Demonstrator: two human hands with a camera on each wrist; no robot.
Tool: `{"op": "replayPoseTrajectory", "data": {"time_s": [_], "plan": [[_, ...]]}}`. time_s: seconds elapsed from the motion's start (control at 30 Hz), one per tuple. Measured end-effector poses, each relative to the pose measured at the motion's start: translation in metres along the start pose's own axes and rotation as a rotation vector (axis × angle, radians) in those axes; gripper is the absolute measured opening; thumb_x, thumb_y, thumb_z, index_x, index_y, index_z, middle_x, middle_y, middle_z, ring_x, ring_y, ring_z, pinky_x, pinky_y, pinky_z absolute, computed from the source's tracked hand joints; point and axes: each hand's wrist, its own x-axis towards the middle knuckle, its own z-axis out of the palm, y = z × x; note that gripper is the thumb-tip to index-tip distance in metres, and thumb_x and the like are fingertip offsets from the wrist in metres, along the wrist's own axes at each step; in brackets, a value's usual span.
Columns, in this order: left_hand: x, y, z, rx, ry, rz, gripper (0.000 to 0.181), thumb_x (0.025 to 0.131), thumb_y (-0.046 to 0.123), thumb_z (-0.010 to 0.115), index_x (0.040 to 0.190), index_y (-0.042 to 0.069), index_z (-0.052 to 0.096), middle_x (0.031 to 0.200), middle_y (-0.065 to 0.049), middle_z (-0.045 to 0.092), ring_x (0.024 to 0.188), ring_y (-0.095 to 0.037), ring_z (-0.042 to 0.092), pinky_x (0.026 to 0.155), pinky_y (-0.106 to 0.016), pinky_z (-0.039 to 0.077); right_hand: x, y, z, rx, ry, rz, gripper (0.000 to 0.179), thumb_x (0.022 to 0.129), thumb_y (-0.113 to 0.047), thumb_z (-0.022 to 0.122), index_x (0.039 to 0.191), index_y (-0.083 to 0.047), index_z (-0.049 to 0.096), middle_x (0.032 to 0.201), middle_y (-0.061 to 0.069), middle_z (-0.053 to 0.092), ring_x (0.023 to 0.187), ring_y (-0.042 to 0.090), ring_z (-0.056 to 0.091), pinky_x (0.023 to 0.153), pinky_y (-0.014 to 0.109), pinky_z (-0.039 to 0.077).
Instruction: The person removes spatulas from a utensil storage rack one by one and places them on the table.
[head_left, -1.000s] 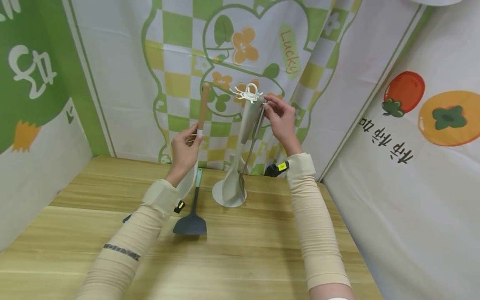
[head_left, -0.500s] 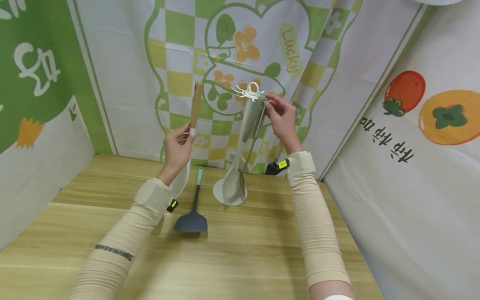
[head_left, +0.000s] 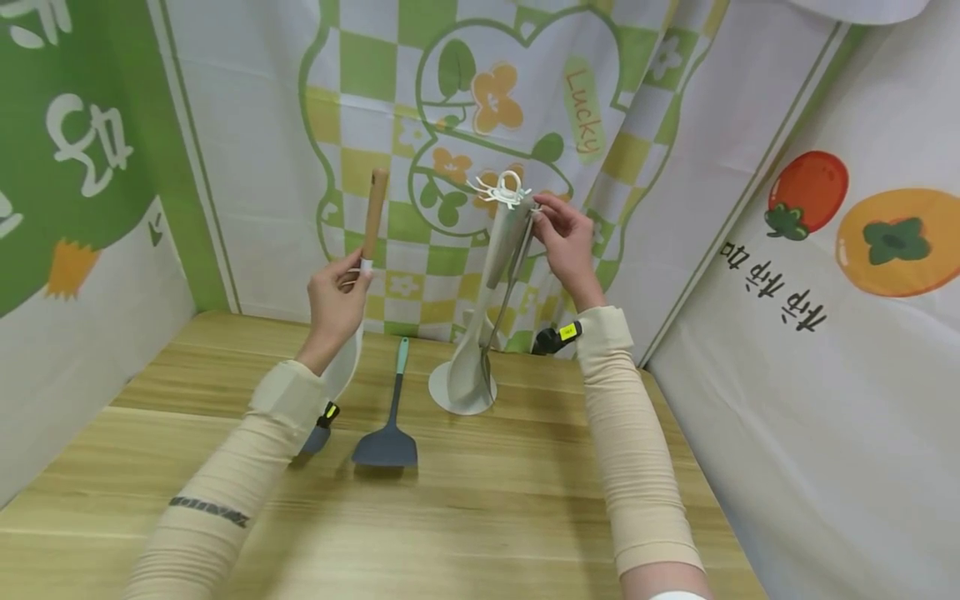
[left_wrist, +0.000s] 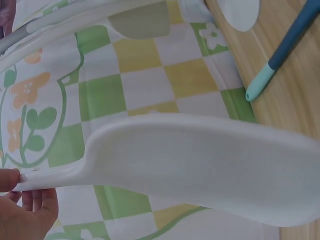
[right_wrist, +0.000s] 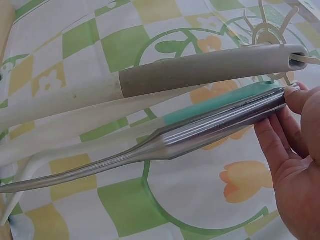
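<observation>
My left hand (head_left: pixel 335 304) pinches a white spatula with a wooden handle (head_left: pixel 375 215), handle end up, held in the air. Its broad curved blade (left_wrist: pixel 190 160) fills much of the left wrist view. At the top of a white utensil stand (head_left: pixel 504 193) with several hooks, my right hand (head_left: pixel 567 250) pinches the handle end of a stainless steel utensil (right_wrist: pixel 200 132). That utensil's head is partly hidden in the head view. Beside it hang a white utensil with a grey handle (right_wrist: pixel 200 70) and one with a teal handle (right_wrist: pixel 215 107).
A dark turner (head_left: pixel 386 446) with a mint handle lies on the wooden table (head_left: pixel 480 517), left of the stand's round base (head_left: pixel 462 408). Part of a dark blue utensil (head_left: pixel 317 440) shows beneath my left wrist. A printed curtain (head_left: pixel 367 67) stands behind.
My left hand has moved left with the white spatula, away from the stand. The right hand stays at the steel utensil's handle end.
</observation>
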Motion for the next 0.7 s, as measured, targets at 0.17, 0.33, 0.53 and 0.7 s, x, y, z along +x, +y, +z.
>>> {"op": "replayPoseTrajectory", "data": {"time_s": [0.17, 0.33, 0.53, 0.7], "plan": [[0.001, -0.007, -0.007, 0.012, 0.006, 0.002, 0.040, 0.097, -0.003, 0.063, 0.137, -0.002, 0.060, 0.122, -0.028, 0.067, 0.104, -0.036, 0.068, 0.079, -0.008, 0.053, -0.001, 0.000, 0.000, -0.003, -0.007, -0.006, 0.027, 0.099, 0.003, 0.059, 0.126, 0.007, 0.065, 0.102, 0.003, 0.074, 0.094, 0.009, 0.071, 0.091, 0.029, 0.060], [0.000, -0.008, -0.012, 0.028, 0.012, -0.020, 0.040, 0.097, -0.003, 0.063, 0.138, -0.001, 0.060, 0.121, -0.027, 0.067, 0.098, -0.020, 0.068, 0.080, -0.009, 0.054, -0.001, -0.002, 0.000, -0.021, -0.007, -0.009, 0.028, 0.099, 0.003, 0.059, 0.126, 0.008, 0.065, 0.103, 0.004, 0.074, 0.093, 0.008, 0.071, 0.090, 0.028, 0.061], [-0.003, -0.010, -0.020, 0.057, 0.022, -0.035, 0.040, 0.098, 0.000, 0.063, 0.137, -0.001, 0.060, 0.120, -0.026, 0.069, 0.094, -0.013, 0.066, 0.079, -0.008, 0.053, -0.002, -0.002, 0.001, -0.043, 0.000, -0.005, 0.028, 0.099, 0.004, 0.059, 0.127, 0.008, 0.065, 0.110, 0.016, 0.073, 0.093, 0.008, 0.071, 0.090, 0.029, 0.061], [-0.005, -0.013, -0.026, 0.050, 0.032, -0.026, 0.039, 0.097, -0.001, 0.064, 0.136, 0.000, 0.063, 0.116, -0.026, 0.069, 0.088, -0.007, 0.064, 0.075, -0.007, 0.053, -0.001, -0.002, 0.001, -0.076, 0.007, -0.016, 0.027, 0.099, 0.003, 0.059, 0.126, 0.008, 0.065, 0.112, 0.021, 0.072, 0.092, 0.006, 0.071, 0.089, 0.029, 0.061]]}}
